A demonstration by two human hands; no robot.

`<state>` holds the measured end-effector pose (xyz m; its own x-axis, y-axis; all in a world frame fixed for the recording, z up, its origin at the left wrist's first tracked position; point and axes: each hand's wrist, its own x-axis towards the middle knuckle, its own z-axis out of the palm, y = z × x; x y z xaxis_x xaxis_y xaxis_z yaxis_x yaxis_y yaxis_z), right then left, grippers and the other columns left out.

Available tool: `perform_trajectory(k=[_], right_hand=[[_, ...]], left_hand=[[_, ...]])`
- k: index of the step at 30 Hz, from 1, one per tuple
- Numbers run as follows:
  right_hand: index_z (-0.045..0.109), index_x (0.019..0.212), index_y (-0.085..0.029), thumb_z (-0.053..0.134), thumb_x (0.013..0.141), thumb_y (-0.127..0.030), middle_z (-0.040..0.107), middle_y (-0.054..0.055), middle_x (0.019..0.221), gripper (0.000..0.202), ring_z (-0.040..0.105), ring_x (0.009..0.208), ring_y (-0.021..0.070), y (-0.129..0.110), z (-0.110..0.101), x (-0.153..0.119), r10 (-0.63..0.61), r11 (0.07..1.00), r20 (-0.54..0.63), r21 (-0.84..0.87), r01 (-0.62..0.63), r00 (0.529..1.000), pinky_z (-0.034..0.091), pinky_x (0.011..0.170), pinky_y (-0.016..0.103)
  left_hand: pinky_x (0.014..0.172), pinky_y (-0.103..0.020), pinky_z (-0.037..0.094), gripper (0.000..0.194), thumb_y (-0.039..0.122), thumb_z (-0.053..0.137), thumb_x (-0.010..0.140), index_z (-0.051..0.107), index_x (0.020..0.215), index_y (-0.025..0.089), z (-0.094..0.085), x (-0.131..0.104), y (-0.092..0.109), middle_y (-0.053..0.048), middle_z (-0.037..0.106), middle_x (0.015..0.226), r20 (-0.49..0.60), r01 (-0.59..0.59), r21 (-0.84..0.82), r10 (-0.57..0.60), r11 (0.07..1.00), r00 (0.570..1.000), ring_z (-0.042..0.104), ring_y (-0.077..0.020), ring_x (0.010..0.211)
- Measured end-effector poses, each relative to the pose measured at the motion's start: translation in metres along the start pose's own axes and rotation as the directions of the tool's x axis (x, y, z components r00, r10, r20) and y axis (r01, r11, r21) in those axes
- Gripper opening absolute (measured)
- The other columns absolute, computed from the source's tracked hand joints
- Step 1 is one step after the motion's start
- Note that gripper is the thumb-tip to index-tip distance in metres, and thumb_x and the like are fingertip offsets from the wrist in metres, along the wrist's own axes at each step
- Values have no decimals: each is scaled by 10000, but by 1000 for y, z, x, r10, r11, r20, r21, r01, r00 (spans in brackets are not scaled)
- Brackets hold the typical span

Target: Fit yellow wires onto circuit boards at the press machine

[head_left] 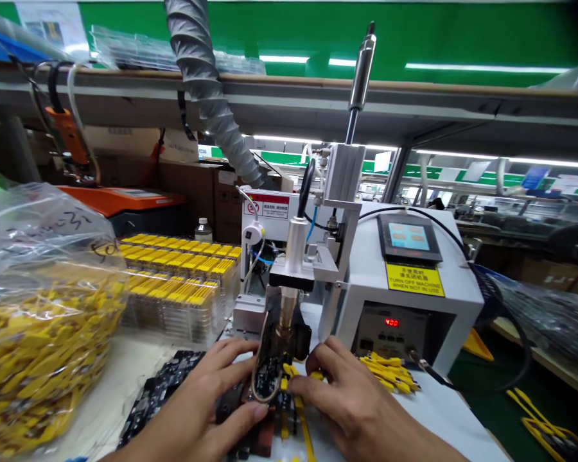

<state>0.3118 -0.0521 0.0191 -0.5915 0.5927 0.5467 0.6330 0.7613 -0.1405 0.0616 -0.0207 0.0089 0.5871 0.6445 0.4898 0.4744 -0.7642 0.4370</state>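
My left hand (216, 391) rests at the left side of the soldering machine's head (291, 269), its thumb and fingers apart beside a small dark circuit board (268, 375). The board lies under the machine's nozzle (288, 311), partly hidden by a curved tube (262, 394). From the right, my right hand (344, 391) pinches a short yellow cable (293, 372) with thumb and forefinger at the board's right side. More yellow strips hang below it. Dark circuit boards (161, 388) lie in a sheet under my left forearm. The exact contact of my left fingertips is hard to see.
A plastic bag of yellow cables (43, 359) stands at left. Behind are stacked clear trays with yellow parts (183, 263) and a small bottle (203, 229). Loose yellow cables (390, 372) lie right, before the control box (414, 256). A grey duct (207, 83) hangs above.
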Motion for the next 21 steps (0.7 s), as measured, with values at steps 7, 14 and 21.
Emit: perform_trajectory(k=[7,14,21], right_hand=[[713,1043,-203,506,831,-38,593,121,865,339,533,792,276,1,0,-2,-6,1000,-16,-22,6,1000,470,618,359],[694,1050,-204,510,843,-35,596,124,891,324,543,806,284,0,-1,0,-5,999,-4,-39,5,1000,478,612,359],[686,1043,-206,509,887,-76,586,123,891,270,532,805,281,0,1,-2,-2,1000,-2,-7,2,1000,472,620,361]], left_hand=[[1069,-560,434,484,280,651,891,565,1360,365,-1,-2,3,-53,614,1352,36,26,6,-26,1000,999,553,-314,1264],[1039,-524,472,461,229,654,880,602,1322,350,-4,1,8,-55,608,1355,29,12,-2,-12,1000,1000,563,-302,1247],[1024,-516,492,536,219,641,865,541,1367,378,-2,0,7,-43,586,1367,9,-3,25,3,1000,1000,531,-309,1273]])
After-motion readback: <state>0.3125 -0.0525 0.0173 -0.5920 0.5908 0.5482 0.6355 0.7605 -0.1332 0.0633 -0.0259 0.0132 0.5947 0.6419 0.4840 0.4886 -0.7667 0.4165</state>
